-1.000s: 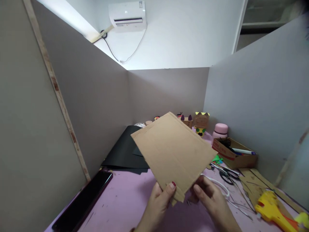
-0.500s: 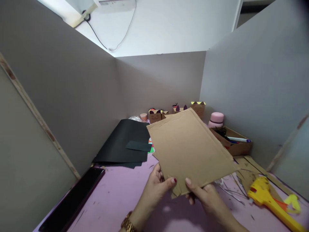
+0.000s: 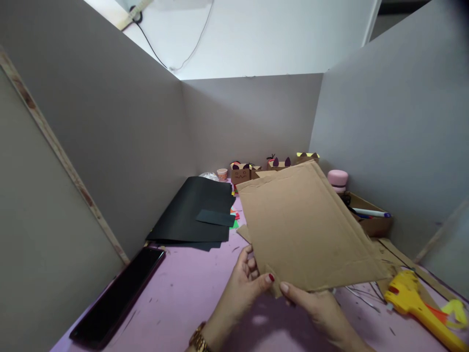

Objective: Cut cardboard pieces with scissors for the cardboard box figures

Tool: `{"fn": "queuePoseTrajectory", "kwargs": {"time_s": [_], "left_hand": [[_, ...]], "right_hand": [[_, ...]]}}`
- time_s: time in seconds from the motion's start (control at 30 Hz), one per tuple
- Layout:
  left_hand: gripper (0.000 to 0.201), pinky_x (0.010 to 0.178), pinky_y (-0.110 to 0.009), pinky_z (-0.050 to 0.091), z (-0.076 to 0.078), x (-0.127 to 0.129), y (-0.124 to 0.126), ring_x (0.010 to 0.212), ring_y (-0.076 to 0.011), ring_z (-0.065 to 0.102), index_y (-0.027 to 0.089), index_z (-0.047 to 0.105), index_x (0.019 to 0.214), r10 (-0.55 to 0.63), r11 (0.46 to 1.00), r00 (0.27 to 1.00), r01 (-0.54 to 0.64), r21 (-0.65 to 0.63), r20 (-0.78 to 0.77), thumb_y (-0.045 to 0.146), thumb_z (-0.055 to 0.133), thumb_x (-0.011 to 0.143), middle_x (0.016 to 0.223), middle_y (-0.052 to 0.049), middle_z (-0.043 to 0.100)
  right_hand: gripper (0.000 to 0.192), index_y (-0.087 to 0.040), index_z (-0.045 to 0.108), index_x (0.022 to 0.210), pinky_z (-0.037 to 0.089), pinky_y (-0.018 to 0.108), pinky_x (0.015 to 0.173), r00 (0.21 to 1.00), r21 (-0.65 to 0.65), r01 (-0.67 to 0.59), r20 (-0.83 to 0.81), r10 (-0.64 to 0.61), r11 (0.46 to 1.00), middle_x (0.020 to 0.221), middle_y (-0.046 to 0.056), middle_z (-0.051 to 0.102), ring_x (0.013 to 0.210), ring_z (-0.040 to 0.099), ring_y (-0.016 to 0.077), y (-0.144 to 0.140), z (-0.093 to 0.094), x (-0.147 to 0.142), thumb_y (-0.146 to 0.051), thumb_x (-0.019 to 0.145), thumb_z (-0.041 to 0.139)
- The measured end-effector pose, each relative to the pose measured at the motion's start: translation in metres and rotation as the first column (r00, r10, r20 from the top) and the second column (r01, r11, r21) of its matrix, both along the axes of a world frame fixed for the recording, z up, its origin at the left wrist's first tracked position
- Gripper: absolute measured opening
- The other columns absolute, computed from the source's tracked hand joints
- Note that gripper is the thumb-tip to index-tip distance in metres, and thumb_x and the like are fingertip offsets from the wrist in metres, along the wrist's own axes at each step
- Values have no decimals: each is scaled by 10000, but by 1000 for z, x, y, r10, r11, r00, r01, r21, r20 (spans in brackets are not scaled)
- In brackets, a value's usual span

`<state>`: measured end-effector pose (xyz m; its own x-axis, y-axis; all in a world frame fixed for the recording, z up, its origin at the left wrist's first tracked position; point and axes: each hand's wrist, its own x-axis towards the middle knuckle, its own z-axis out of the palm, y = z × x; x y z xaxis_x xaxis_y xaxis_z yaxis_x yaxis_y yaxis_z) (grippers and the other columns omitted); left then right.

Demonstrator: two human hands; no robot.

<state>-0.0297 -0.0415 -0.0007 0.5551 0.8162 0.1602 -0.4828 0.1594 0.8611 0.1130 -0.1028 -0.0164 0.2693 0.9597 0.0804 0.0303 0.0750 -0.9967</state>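
A large brown cardboard sheet (image 3: 308,230) is held above the pink table (image 3: 183,303), tilted toward me. My left hand (image 3: 245,283) pinches its near left edge, thumb on top. My right hand (image 3: 311,305) grips the near bottom edge from below, with only the thumb tip showing on the sheet. Both hands meet at the sheet's near corner.
Black paper sheets (image 3: 194,210) lie at the left. A dark phone (image 3: 117,296) rests by the left partition. Small cardboard figures (image 3: 242,173), a pink bottle (image 3: 337,180), an open box with pens (image 3: 370,217) and a yellow glue gun (image 3: 414,300) stand around. Grey partitions wall the table.
The cardboard sheet has turned clockwise and swung to the right, and it now covers more of the right side. Both hands have kept their grip on its near corner.
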Motion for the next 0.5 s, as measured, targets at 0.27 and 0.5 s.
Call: {"fn": "queuePoseTrajectory", "kwargs": {"time_s": [0.27, 0.5], "left_hand": [[581, 704, -349, 523, -2, -1, -2, 759, -234, 712, 173, 419, 1108, -15, 999, 999, 13, -36, -45, 228, 775, 652, 878, -106, 746], [561, 602, -317, 523, 2, -1, -3, 715, -242, 712, 164, 414, 1115, -1, 1000, 998, 0, -16, -63, 228, 753, 672, 862, -111, 747]], "right_hand": [[271, -197, 589, 514, 395, 268, 510, 1000, 24, -30, -7, 30, 999, 507, -11, 569, 520, 525, 162, 4, -5, 4, -399, 678, 664], [265, -186, 612, 553, 392, 270, 516, 998, 16, -48, -35, 49, 999, 519, -8, 573, 522, 519, 163, 5, -6, 5, -410, 682, 668]]}}
